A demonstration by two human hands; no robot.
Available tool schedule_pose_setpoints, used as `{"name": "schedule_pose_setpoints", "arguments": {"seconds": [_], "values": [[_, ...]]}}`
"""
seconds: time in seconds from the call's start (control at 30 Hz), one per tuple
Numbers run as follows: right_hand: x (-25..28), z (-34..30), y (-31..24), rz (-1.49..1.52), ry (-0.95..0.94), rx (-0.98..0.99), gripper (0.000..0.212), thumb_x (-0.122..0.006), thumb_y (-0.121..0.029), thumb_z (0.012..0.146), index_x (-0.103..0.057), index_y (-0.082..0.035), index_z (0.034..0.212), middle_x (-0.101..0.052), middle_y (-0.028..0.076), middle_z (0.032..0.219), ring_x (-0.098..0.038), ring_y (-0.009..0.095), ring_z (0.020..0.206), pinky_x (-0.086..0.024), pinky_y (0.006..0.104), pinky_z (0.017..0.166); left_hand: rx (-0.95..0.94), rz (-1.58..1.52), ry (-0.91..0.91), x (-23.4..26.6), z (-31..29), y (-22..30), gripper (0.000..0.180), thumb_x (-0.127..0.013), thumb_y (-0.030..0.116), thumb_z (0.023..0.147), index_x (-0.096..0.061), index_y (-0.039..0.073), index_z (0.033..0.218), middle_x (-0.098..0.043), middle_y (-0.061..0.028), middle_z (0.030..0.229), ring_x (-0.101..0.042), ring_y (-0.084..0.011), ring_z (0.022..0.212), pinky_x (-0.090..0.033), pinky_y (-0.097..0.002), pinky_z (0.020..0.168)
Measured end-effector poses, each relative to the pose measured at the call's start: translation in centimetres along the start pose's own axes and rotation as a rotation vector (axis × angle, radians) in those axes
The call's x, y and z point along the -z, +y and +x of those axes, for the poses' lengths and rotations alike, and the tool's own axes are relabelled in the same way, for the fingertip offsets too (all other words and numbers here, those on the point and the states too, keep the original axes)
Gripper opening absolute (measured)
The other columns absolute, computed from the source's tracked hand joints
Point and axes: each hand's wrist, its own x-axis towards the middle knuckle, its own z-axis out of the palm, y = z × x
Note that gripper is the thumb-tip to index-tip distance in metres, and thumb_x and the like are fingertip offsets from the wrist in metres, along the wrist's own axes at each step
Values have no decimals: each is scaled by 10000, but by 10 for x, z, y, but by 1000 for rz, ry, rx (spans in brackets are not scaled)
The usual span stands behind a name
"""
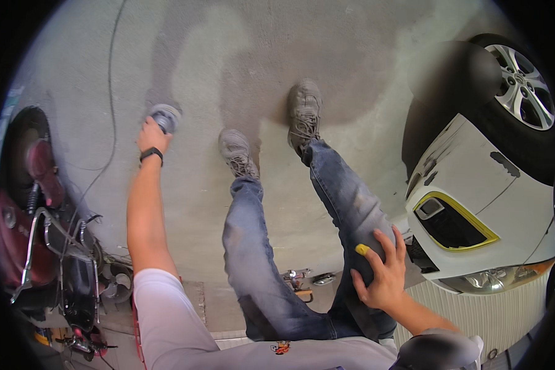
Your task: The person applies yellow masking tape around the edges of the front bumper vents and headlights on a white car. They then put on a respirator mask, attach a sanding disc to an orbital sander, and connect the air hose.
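Note:
My left hand (pixel 150 134), a dark band on its wrist, reaches out at the left and is closed around a round grey tool (pixel 165 117) that looks like a sander. Motion blurs the tool, and its underside is hidden. My right hand (pixel 381 277) rests with spread fingers on my right thigh, holding nothing. One of its fingers wears a yellow tip cover (pixel 362 250).
To the right stands a white car bumper (pixel 475 185) with scuffs and yellow edging, beside a wheel (pixel 521 86). A red motorcycle (pixel 43 179) is at the left. A thin cable (pixel 112 92) crosses the concrete floor. Small metal parts (pixel 297 280) lie behind my legs.

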Motion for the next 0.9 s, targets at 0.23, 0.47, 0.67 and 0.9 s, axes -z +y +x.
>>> {"name": "schedule_pose_setpoints", "arguments": {"seconds": [0.23,0.47,0.67,0.9], "values": [[21,-1,-20,134,-10,-56,477,-795,-238,837,-644,-92,1265,-489,140,1499,-378,494,1414,-394,564,1140,-213,-1551,-517,167,-190,40,708,-880,82,755,-548,5,1376,-663,-88,1269,-659,-186,1116,-566,-370,951],[190,4,-82,1759,-52,-300,531,-599,-323,1056,-486,-49,1496,-595,132,1423,-625,213,1206,-493,376,1019,-732,-1630,-577,450,-352,115,787,-800,51,878,-401,52,1557,-535,-95,1515,-543,-226,1361,-469,-416,1131],[389,-7,-162,1139,-24,132,514,-581,-445,1051,-667,-1,1296,-720,99,1117,-647,170,954,-529,344,877,-796,-1637,-657,638,-348,154,841,-909,58,633,-562,27,1398,-688,-44,1288,-629,-161,1190,-482,-341,1067],[537,32,-215,1155,-55,95,685,-365,-598,1097,-683,-22,1287,-724,107,1128,-695,214,972,-612,392,811,-1053,-1504,-715,816,-274,141,902,-911,154,647,-522,31,1451,-647,-59,1339,-594,-154,1211,-472,-336,1065]]}}
